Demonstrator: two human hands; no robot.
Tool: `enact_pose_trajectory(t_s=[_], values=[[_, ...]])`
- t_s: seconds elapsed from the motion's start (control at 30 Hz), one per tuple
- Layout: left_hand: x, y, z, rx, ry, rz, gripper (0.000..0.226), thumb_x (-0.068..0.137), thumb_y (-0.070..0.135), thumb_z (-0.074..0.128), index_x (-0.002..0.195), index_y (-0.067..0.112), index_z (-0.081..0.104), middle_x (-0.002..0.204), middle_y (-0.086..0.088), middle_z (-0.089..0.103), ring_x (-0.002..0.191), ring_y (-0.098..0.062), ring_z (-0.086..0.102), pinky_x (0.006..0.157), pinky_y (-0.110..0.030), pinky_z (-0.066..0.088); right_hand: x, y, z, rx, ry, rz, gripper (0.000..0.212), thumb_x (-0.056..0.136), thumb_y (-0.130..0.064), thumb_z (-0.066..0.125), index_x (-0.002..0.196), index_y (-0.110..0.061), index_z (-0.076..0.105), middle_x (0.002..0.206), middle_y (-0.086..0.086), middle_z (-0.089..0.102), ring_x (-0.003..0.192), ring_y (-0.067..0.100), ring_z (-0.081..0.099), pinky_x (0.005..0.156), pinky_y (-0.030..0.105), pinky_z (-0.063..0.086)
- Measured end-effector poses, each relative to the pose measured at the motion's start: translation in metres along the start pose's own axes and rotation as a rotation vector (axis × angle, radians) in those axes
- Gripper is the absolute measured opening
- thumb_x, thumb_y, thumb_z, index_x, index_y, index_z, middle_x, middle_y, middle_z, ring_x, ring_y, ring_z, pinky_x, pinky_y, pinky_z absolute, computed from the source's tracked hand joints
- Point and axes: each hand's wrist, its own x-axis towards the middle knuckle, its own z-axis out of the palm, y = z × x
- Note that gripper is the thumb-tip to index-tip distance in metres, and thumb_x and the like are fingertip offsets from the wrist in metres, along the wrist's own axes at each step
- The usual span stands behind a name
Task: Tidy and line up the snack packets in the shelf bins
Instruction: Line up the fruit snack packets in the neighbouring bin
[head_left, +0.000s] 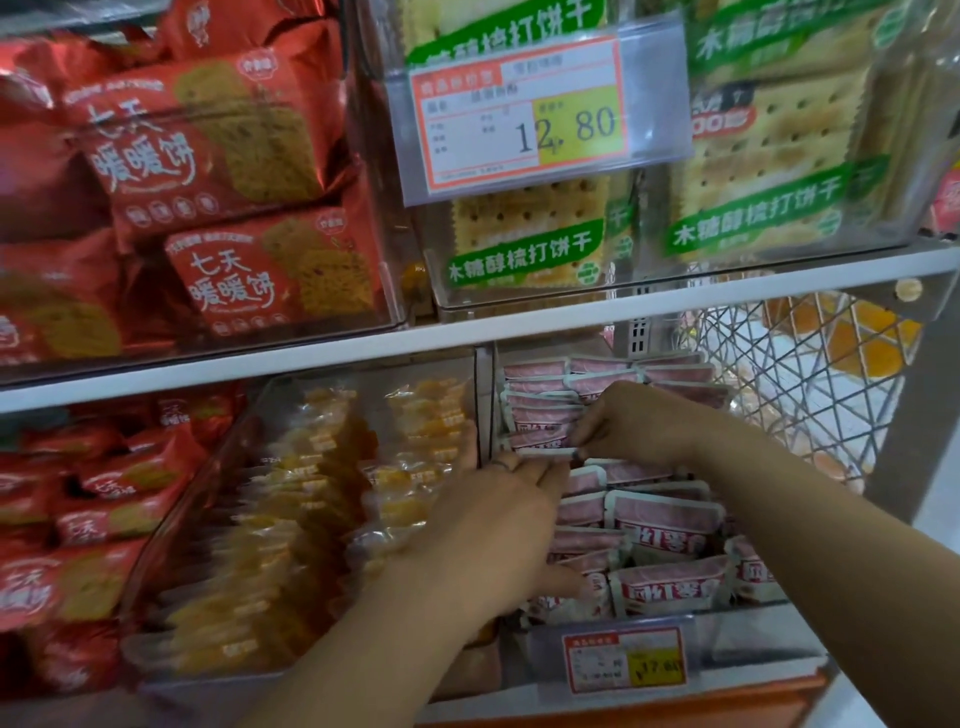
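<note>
Lower right of frame: clear bin of pink snack packets. Left hand and right hand pinch opposite ends of one packet at centre, above the stacked rows. Yellow packets fill the neighbouring bin on the left.

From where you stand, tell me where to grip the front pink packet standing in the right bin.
Take the front pink packet by its top edge, coming down from above. It stands upright behind the clear bin wall, which blocks its face, and neighbours crowd both sides, so probably only the top seam is free to pinch.
</note>
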Motion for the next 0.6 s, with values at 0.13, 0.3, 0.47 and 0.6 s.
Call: enact_pose_trajectory(t_s=[0.13, 0.3, 0.47, 0.6], values=[[0.001, 0.0, 0.002, -0.009, -0.003, 0.004, 0.1, 0.08, 0.07, 0.049, 0.152, 0.017, 0.005, 0.158, -0.001, 0.016, 0.142, -0.022, 0.021, 0.114, -0.057, -0.006, 0.004, -0.006, 0.006, -0.074, 0.147, -0.022, 0.011, 0.083, -0.009, 0.067, 0.087, -0.012, 0.076, 0.084, -0.002, 0.07, 0.073, 0.003, 0.058, 0.063, 0.01, 0.041], [0.002, -0.001, 0.003, 0.0, 0.001, -0.001, 0.099, 0.08, 0.071, 0.048, 0.151, 0.016, 0.007, 0.157, -0.003, 0.019, 0.142, -0.024, 0.021, 0.114, -0.058, -0.006, 0.002, -0.013, 0.005, -0.098, 0.299, -0.143, 0.016, 0.085, -0.002, 0.059, 0.089, -0.008, 0.073, 0.079, 0.002, 0.069, 0.068, 0.007, 0.055, 0.053, 0.007, 0.035], [0.002, 0.0, 0.003, -0.005, -0.01, -0.011, 0.099, 0.08, 0.071, 0.048, 0.151, 0.014, 0.009, 0.158, -0.003, 0.016, 0.145, -0.024, 0.012, 0.115, -0.057, -0.006, 0.0, -0.014, 0.018, -0.168, 0.186, -0.167, 0.016, 0.088, -0.007, 0.059, 0.091, -0.012, 0.074, 0.089, 0.002, 0.072, 0.072, 0.006, 0.055, 0.068, 0.014, 0.038], [0.005, 0.002, 0.001, 0.04, -0.045, -0.022, 0.1, 0.08, 0.073, 0.046, 0.152, 0.014, 0.009, 0.156, -0.007, 0.023, 0.141, -0.025, 0.024, 0.115, -0.056, -0.006, 0.001, -0.011, 0.016, -0.114, 0.157, -0.15, 0.019, 0.089, -0.006, 0.058, 0.101, -0.01, 0.073, 0.103, 0.004, 0.072, 0.092, 0.012, 0.064, 0.071, 0.008, 0.037]])
